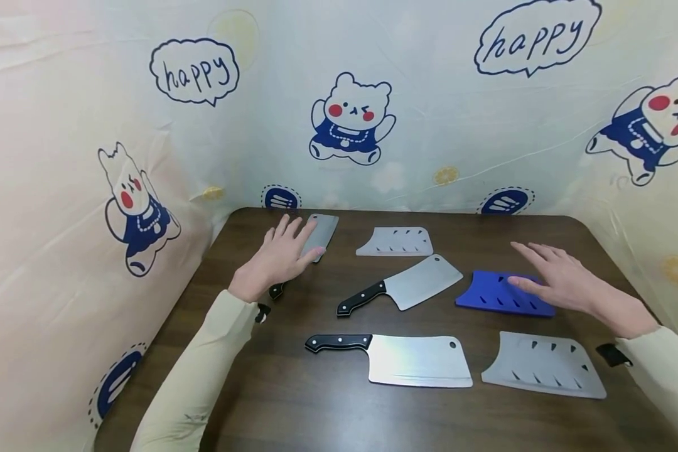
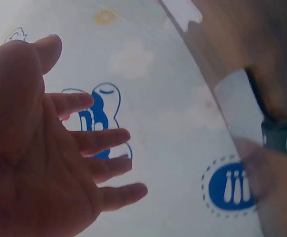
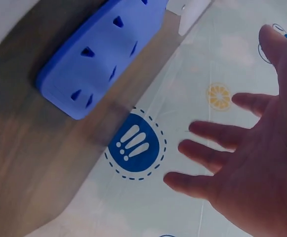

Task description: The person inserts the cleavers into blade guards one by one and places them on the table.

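Note:
My left hand (image 1: 282,254) hovers with spread fingers above a cleaver (image 1: 323,232) at the back left, hiding the middle of it; its black handle shows past the wrist. Over the blue blade cover (image 1: 486,292) on the right, my right hand (image 1: 565,279) is held out flat, holding nothing. Between the hands lies a second cleaver (image 1: 426,282), tilted, its black handle toward the lower left. A third cleaver (image 1: 418,361) lies level nearer the front. In the left wrist view the palm (image 2: 49,148) faces the camera with straight fingers.
A whitish blade cover (image 1: 398,242) lies at the back, its corner near the middle cleaver's tip. Another whitish cover (image 1: 545,367) lies front right. The brown table (image 1: 316,420) is bounded by a printed cloth (image 1: 429,125) at the back and sides.

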`<state>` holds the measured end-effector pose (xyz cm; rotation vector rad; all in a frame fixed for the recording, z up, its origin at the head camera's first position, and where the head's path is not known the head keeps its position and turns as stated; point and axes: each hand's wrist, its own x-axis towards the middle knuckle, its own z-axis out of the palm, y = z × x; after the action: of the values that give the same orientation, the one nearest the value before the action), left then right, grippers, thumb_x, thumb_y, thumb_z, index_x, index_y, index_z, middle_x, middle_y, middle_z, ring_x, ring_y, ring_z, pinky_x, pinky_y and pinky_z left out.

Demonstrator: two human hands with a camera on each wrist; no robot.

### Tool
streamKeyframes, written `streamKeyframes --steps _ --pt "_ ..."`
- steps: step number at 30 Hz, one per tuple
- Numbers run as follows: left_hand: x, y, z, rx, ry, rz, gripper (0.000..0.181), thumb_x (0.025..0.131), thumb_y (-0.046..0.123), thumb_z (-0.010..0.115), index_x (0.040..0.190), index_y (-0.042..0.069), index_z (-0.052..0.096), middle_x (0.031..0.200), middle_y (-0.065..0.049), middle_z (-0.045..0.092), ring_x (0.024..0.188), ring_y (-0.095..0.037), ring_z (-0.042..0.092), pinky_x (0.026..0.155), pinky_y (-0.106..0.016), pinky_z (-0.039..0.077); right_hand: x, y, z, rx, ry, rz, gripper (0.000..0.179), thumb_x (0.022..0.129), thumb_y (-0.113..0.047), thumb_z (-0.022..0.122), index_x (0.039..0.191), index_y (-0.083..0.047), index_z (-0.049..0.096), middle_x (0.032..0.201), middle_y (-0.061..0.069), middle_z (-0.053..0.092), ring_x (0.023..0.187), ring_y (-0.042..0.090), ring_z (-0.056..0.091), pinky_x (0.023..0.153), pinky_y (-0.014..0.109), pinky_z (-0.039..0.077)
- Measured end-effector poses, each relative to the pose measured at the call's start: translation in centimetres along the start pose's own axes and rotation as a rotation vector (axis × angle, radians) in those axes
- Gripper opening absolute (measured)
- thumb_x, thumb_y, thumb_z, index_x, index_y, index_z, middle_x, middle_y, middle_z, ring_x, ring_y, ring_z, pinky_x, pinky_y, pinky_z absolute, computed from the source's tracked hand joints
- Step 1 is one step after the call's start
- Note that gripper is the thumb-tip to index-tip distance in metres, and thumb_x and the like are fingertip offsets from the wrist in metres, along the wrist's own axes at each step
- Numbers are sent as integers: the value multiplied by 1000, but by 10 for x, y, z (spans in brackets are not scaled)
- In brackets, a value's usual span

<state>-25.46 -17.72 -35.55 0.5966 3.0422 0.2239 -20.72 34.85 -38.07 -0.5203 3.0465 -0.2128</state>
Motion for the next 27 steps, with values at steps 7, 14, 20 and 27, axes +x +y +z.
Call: streamKeyframes --steps 7,14,20,27 --pt "-2 19 20 -180 -10 131 72 99 56 44 156 18 23 158 -15 31 146 -38 29 114 -61 27 -12 -4 13 123 -64 -10 85 87 -57 65 147 -5 35 142 33 39 124 55 39 90 72 41" --pt "-8 42 39 -249 -63 187 68 99 52 49 155 21 27 154 -12 38 140 -32 40 112 -53 36 -24 -11 31 198 -145 -60 74 82 -56 71 134 -7 50 129 27 51 116 45 48 83 61 50" --pt "-16 58 50 -265 -164 236 60 99 48 52 149 18 38 136 -12 54 118 -21 57 98 -40 51 -33 -13 34 198 -301 -28 71 75 -53 78 127 -12 53 122 20 53 111 40 47 83 59 49" --pt "-26 66 61 -234 -333 279 56 92 50 63 136 17 52 108 -4 59 89 -14 56 74 -27 49 -45 -10 31 114 -466 31 88 63 -54 85 132 -13 50 120 17 50 107 39 44 82 59 46"
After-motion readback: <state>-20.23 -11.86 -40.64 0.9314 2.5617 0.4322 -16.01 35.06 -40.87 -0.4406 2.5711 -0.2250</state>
